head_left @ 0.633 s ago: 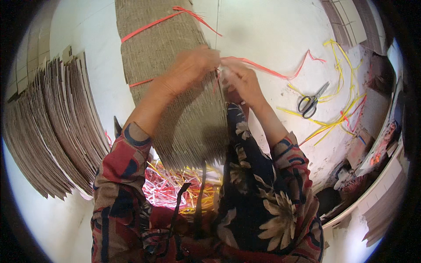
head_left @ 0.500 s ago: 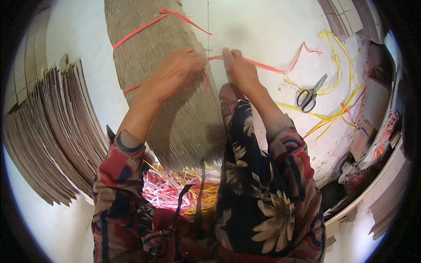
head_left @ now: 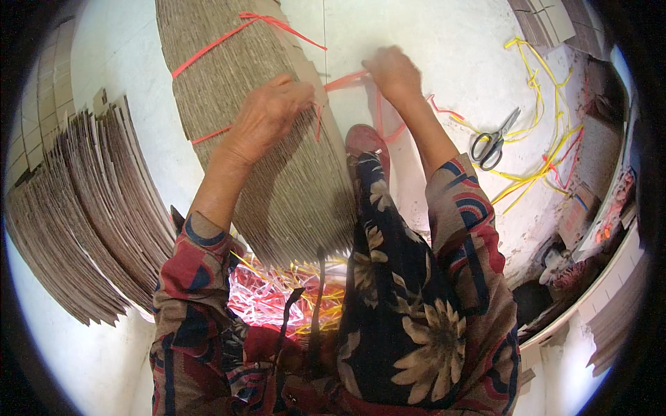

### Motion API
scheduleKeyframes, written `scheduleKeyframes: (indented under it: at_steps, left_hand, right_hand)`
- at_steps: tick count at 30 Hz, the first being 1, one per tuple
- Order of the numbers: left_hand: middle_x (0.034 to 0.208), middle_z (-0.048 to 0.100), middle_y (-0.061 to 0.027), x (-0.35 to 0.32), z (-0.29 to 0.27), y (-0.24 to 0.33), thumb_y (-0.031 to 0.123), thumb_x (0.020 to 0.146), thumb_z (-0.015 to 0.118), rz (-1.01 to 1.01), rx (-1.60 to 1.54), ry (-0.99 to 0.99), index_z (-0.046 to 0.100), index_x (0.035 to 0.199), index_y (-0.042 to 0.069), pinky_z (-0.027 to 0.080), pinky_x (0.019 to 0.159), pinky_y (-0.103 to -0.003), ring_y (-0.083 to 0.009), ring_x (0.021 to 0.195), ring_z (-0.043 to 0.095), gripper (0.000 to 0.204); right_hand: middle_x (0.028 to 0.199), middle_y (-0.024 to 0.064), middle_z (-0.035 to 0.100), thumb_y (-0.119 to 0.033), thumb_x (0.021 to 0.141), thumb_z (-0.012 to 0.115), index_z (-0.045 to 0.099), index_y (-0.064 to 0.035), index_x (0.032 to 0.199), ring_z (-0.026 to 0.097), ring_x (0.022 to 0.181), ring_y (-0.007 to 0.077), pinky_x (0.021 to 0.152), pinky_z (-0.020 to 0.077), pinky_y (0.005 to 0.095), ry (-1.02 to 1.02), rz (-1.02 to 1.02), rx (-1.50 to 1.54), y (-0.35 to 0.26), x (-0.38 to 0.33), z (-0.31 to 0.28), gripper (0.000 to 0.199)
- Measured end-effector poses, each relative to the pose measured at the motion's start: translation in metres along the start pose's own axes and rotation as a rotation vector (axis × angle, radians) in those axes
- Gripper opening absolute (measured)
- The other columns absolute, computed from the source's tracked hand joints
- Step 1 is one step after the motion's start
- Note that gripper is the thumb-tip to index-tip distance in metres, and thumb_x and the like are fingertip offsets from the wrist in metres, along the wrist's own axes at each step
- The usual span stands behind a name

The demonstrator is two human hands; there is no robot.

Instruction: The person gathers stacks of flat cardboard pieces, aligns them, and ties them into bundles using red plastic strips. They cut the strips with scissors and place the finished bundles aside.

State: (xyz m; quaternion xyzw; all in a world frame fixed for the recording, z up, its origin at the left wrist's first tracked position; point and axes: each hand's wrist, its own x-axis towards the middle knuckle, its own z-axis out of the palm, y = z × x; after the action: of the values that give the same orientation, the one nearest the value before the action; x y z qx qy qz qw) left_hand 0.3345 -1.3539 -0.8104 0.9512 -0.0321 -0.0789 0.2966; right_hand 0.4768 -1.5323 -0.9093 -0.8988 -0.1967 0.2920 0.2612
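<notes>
A thick bundle of flat cardboard sheets [head_left: 277,139] stands on edge on the white floor in front of me. Red plastic straps [head_left: 229,35] run across it. My left hand [head_left: 267,114] presses on the bundle's edge, fingers closed over a red strap. To the right of the bundle my right hand [head_left: 392,69] grips the free end of a red strap [head_left: 347,80] that runs back to the bundle. My foot in a red shoe [head_left: 364,139] rests against the bundle's right side.
A fanned row of more cardboard sheets [head_left: 90,208] lies on the left. Scissors [head_left: 492,142] lie on the floor to the right among loose yellow straps [head_left: 548,125]. A heap of red and yellow straps [head_left: 277,295] sits by my lap. Boxes and clutter line the right edge.
My two hands, close together on the bundle before, have moved apart. The right hand has drawn the red strap out to the right and upward; the left stays on the bundle.
</notes>
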Motion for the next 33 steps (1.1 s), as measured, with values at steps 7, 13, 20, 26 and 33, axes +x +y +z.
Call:
scheduleKeyframes:
  at_steps: [7, 13, 20, 26, 33]
  left_hand:
    - [0.091, 0.062, -0.0111, 0.0, 0.005, -0.006, 0.004, 0.078, 0.058, 0.047, 0.049, 0.013, 0.058, 0.095, 0.001, 0.048, 0.068, -0.035, -0.0287, 0.075, 0.055, 0.018]
    - [0.07, 0.048, -0.0119, -0.005, 0.004, -0.003, 0.004, 0.076, 0.056, 0.026, 0.014, 0.082, 0.051, 0.083, 0.005, 0.044, 0.06, -0.04, -0.0303, 0.07, 0.051, 0.009]
    - [0.07, 0.048, -0.0115, -0.005, 0.004, -0.002, 0.005, 0.076, 0.057, 0.028, 0.001, 0.083, 0.052, 0.084, 0.006, 0.043, 0.059, -0.039, -0.0296, 0.069, 0.05, 0.01]
    - [0.069, 0.049, -0.0104, -0.006, 0.0, 0.006, 0.005, 0.076, 0.058, -0.011, 0.032, 0.106, 0.054, 0.084, 0.008, 0.043, 0.059, -0.039, -0.0291, 0.069, 0.05, 0.01]
    - [0.072, 0.052, -0.0089, -0.007, 0.008, 0.0, 0.008, 0.074, 0.062, -0.043, 0.049, 0.172, 0.058, 0.088, 0.01, 0.043, 0.06, -0.039, -0.029, 0.069, 0.051, 0.014]
  right_hand:
    - [0.11, 0.0136, 0.049, -0.022, 0.074, 0.063, 0.053, -0.0022, 0.1, 0.051, 0.096, 0.0295, 0.076, 0.0453, 0.0412, 0.17, -0.495, -0.457, -0.007, -0.035, 0.023, 0.034]
    - [0.084, 0.0121, 0.06, -0.012, 0.076, 0.057, 0.059, -0.0043, 0.077, 0.056, 0.084, 0.0262, 0.061, 0.0472, 0.0412, 0.151, -0.705, -0.475, -0.005, -0.01, 0.039, 0.008]
    - [0.074, 0.0213, 0.061, -0.018, 0.075, 0.059, 0.064, 0.0007, 0.072, 0.062, 0.072, 0.037, 0.068, 0.0496, 0.0453, -0.018, -0.31, -0.084, 0.018, 0.03, 0.061, 0.02]
    - [0.061, 0.0168, 0.059, -0.023, 0.071, 0.064, 0.065, 0.0014, 0.068, 0.058, 0.056, 0.0289, 0.056, 0.0474, 0.0377, -0.084, -0.571, -0.23, 0.031, 0.048, 0.053, 0.025]
    - [0.053, -0.0048, 0.043, -0.023, 0.078, 0.061, 0.063, -0.0036, 0.071, 0.035, 0.043, 0.0058, 0.038, 0.0253, 0.0208, -0.68, -0.032, 0.696, -0.048, -0.038, -0.042, 0.021]
